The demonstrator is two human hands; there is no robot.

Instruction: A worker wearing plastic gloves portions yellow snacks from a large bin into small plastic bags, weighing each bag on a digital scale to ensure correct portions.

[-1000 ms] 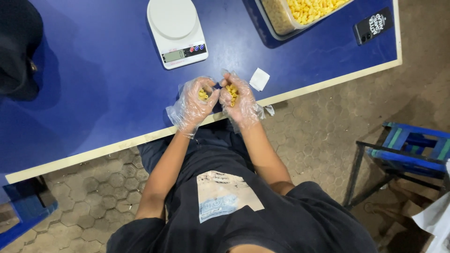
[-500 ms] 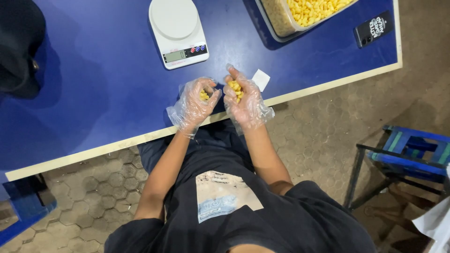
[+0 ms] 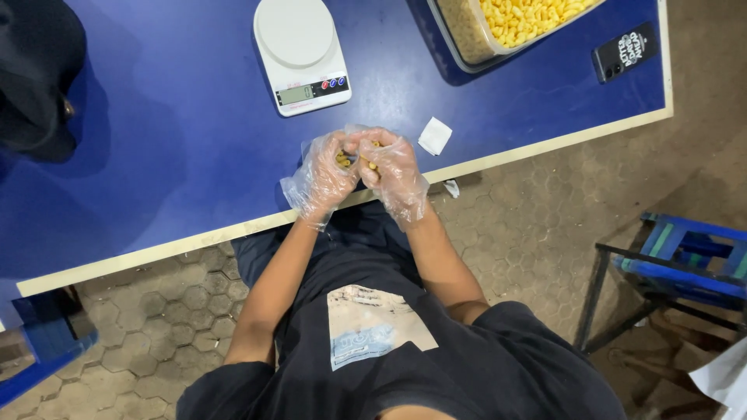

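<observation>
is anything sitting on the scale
No, the scale has a bare white platform, and the yellow snack pieces are in the gloved left hand and right hand near the table edge.

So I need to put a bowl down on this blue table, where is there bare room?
The widest bare patch of the table lies left of the scale, toward the dark object. It is crowded where the left hand and right hand meet, beside the white paper and tub.
</observation>
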